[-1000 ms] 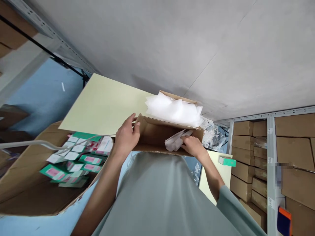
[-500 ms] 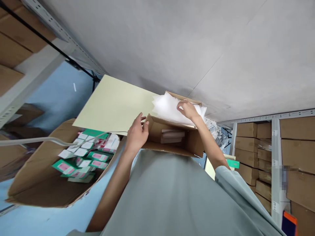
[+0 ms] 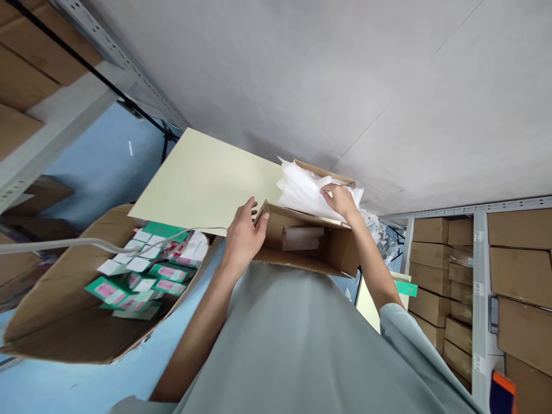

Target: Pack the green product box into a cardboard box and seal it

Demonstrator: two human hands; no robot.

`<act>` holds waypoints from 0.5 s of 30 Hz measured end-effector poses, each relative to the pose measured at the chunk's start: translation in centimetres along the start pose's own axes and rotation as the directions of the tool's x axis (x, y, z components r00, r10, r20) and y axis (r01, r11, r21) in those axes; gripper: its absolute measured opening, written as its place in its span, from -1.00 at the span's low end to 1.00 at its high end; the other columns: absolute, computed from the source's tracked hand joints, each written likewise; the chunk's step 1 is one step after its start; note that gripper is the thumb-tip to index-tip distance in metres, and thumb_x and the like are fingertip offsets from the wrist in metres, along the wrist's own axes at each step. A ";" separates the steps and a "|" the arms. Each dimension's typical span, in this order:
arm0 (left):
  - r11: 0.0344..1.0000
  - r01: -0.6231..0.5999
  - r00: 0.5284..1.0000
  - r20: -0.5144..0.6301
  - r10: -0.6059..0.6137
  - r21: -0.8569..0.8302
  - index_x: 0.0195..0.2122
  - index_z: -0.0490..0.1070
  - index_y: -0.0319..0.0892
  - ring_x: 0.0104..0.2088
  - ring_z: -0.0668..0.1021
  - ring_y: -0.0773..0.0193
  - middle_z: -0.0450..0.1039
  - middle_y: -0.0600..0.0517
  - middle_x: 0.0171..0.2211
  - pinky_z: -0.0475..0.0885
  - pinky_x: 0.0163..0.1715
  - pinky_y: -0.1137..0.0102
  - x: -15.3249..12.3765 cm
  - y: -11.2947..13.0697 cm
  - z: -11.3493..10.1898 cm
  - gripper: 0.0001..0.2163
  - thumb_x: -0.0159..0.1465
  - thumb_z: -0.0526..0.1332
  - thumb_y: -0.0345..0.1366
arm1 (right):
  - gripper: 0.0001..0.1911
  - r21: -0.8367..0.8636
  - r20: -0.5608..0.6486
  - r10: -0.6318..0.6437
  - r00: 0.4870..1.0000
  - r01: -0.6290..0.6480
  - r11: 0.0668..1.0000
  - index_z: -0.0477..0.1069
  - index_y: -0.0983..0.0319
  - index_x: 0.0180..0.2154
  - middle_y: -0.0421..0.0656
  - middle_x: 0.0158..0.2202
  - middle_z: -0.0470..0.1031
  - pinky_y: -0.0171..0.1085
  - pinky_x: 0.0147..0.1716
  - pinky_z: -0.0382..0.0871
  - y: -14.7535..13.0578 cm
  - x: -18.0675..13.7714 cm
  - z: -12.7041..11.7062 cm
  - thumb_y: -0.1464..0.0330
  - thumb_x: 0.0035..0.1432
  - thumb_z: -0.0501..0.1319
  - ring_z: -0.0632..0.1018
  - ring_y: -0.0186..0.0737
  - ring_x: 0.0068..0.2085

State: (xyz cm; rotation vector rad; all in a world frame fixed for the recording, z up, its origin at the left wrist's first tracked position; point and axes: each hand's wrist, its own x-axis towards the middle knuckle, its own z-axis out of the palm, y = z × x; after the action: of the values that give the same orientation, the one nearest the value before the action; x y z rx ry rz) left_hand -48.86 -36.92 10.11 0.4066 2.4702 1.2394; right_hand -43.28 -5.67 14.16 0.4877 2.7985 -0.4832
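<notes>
A small open cardboard box (image 3: 302, 261) rests on the pale yellow table (image 3: 202, 184) against my body. My left hand (image 3: 244, 236) grips the box's left end, thumb over the rim. Wrapped flat white packets (image 3: 302, 237) lie inside the box. Behind it, a second box holds a pile of white foam sheets (image 3: 302, 187). My right hand (image 3: 340, 201) is on that pile, fingers curled round a sheet's edge.
A large cardboard carton (image 3: 56, 322) at the left holds several green and pink product boxes (image 3: 150, 270). Metal shelving with stacked brown cartons (image 3: 435, 270) stands at the right. A green box (image 3: 407, 287) lies on a second table. A white cable (image 3: 64, 246) crosses the carton.
My right hand left the packets inside the small box and rose to the foam sheets behind it, where it now grips one. My left hand stays on the box's end.
</notes>
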 end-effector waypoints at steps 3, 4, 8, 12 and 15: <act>0.996 -0.092 0.995 -0.044 0.093 0.017 0.49 0.31 -0.20 0.41 0.51 -0.20 0.46 -0.34 0.38 0.41 0.44 -0.04 -0.3 1.2 -0.7 -0.39 0.48 0.21 -0.06 | -0.65 0.108 -0.104 -0.024 0.994 0.035 0.994 0.70 0.16 0.04 -0.04 0.08 0.75 -0.11 0.10 0.55 0.7 -1.7 -1.2 0.33 0.59 0.11 0.71 0.02 0.05; 0.991 -0.132 0.989 -0.062 0.133 0.025 0.49 0.32 -0.19 0.44 0.48 -0.20 0.45 -0.33 0.39 0.38 0.47 -0.05 -0.3 1.8 -0.9 -0.40 0.49 0.21 -0.06 | -0.64 0.132 -0.130 -0.028 0.991 0.045 0.990 0.69 0.16 0.04 -0.05 0.10 0.74 -0.11 0.10 0.56 0.8 -2.1 -1.4 0.33 0.60 0.10 0.71 0.01 0.07; 0.954 -0.299 0.950 -0.081 0.300 0.023 0.48 0.34 -0.16 0.46 0.44 -0.16 0.42 -0.28 0.43 0.30 0.52 -0.04 0.1 5.5 -1.0 -0.47 0.55 0.16 -0.08 | -0.63 0.201 -0.256 -0.022 0.966 0.076 0.977 0.66 0.15 0.05 -0.02 0.22 0.67 -0.10 0.13 0.58 0.8 -3.4 -1.6 0.23 0.62 0.08 0.68 0.00 0.17; 0.909 -0.416 0.909 -0.012 0.416 -0.014 0.50 0.33 -0.13 0.48 0.43 -0.10 0.42 -0.22 0.44 0.29 0.54 0.00 1.1 9.2 0.3 -0.49 0.57 0.12 -0.14 | -0.53 0.357 -0.381 0.107 0.918 0.040 0.933 0.59 0.16 0.04 0.00 0.12 0.69 -0.17 0.04 0.61 0.7 -4.1 -1.3 0.06 0.64 -0.01 0.67 -0.07 0.08; 0.877 -0.480 0.876 0.040 0.481 -0.034 0.56 0.25 -0.14 0.54 0.37 -0.09 0.34 -0.22 0.52 0.29 0.55 -0.01 2.2 11.0 1.8 -0.44 0.56 0.15 -0.20 | -0.49 0.530 -0.381 0.236 0.894 0.002 0.848 0.51 0.15 -0.02 -0.07 -0.06 0.68 -0.22 -0.06 0.64 1.0 -4.4 -1.2 -0.05 0.60 -0.03 0.67 -0.16 -0.09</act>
State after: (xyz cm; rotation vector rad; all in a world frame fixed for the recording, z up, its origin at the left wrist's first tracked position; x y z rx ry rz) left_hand -48.98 -28.42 17.61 1.0850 2.3864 1.4129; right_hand -39.15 -5.61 16.29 0.9881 2.9927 -1.2637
